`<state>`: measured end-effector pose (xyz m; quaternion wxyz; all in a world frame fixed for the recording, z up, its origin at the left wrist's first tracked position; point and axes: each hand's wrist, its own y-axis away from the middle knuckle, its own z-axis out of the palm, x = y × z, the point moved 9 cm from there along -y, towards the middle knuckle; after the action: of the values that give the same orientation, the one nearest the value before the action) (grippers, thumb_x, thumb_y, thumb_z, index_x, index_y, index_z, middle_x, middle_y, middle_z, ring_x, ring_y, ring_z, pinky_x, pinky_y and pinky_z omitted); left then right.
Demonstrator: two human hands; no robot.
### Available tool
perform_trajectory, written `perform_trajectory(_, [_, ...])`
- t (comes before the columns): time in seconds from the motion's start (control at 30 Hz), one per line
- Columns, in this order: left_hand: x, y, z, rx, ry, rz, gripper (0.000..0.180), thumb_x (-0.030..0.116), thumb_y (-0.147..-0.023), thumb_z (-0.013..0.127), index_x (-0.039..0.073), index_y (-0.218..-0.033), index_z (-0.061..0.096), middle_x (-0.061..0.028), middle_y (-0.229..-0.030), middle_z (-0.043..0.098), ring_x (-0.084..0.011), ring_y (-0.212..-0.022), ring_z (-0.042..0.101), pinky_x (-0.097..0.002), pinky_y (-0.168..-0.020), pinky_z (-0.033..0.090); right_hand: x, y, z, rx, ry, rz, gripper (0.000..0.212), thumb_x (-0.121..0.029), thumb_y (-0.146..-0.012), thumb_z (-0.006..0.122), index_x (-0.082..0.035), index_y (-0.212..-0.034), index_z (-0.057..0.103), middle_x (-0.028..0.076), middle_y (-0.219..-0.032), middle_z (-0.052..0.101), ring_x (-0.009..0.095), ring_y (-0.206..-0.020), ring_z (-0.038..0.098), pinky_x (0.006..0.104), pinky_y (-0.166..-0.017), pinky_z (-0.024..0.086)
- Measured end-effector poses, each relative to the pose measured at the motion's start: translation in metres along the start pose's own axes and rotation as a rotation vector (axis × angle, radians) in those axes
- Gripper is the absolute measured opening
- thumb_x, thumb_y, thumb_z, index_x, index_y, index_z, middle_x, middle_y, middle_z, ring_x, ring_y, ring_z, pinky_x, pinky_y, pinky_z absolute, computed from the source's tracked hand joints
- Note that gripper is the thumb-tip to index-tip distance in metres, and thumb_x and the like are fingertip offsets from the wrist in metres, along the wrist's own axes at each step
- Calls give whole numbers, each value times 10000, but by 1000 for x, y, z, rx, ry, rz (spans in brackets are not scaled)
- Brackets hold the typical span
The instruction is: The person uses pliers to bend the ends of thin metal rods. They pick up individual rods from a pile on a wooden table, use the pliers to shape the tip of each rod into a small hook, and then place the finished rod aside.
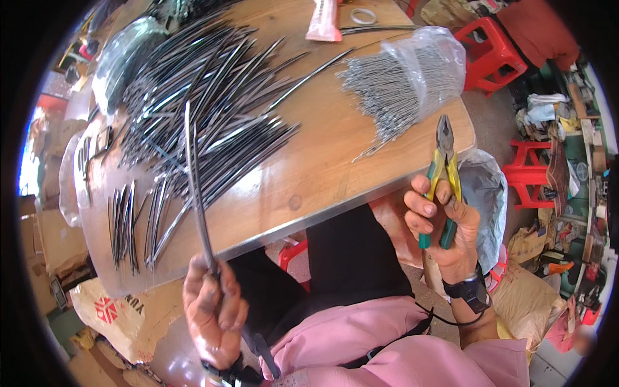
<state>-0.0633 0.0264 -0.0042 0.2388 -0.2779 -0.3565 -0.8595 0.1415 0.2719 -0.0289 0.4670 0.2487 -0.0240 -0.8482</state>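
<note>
My left hand [211, 311] is closed around the lower end of a long, thin dark strip [195, 174], which points up and away over the table's near edge. Pliers [445, 138] with yellow and green handles are in my right hand [456, 235], jaws upward, beyond the table's right corner. Behind the held strip lies a large heap of black strips [213, 97], with a few shorter ones [122, 222] set apart at the near left. A bundle of thin silver wires [377, 80] lies at the far right, partly inside a clear plastic bag [438, 64].
The wooden table [322, 171] has a metal-coloured near edge. A pink packet [324, 22] and a white ring [363, 16] lie at its far side. Red stools [493, 55] stand to the right. A lined bin [487, 187] is beside my right hand; a printed sack [126, 319] lies at lower left.
</note>
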Motion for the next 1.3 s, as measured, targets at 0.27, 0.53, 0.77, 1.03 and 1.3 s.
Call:
perform_trajectory(0.27, [-50, 10, 27, -254, 326, -287, 567, -1, -772, 692, -24, -1300, 488, -152, -728, 605, -183, -425, 500, -280, -365, 379, 1, -5, 45, 26, 655, -161, 187, -95, -816, 705, 45, -916, 633, 160, -1088, 579, 165, -783, 548, 287, -716, 457])
perform_trajectory(0.53, [-51, 13, 7, -85, -463, -10, 154, -23, -871, 660, -35, -1005, 585, -158, -767, 659, -129, -513, 554, -225, -470, 443, -19, 0, 98, -227, 1399, -451, 183, -127, -831, 735, 23, -906, 664, 133, -1041, 606, 184, -862, 581, 311, -780, 465])
perform_trajectory(0.77, [-60, -2, 6, -102, -665, -97, 85, -44, -884, 637, -10, -864, 562, -95, -749, 665, -88, -536, 546, -193, -464, 397, -7, -2, 106, -332, 1563, -514, 339, -59, -806, 759, 1, -1112, 627, 124, -979, 638, 179, -812, 613, 281, -701, 497])
perform_trajectory(1.03, [-61, 0, 9, -125, -558, -164, 132, -29, -871, 670, 5, -830, 549, -124, -793, 661, -108, -559, 580, -206, -478, 435, -19, -3, 98, -363, 1653, -500, 333, -18, -789, 729, -34, -1112, 648, 122, -1002, 644, 201, -814, 634, 319, -733, 508])
perform_trajectory(1.3, [-78, 6, 3, -217, -639, -318, 51, -37, -882, 639, -1, -881, 604, -7, -716, 618, -47, -590, 522, -190, -543, 423, 50, -5, 123, -673, 1983, -557, 268, -50, -581, 721, -13, -826, 619, 118, -1032, 579, 295, -917, 567, 431, -859, 423])
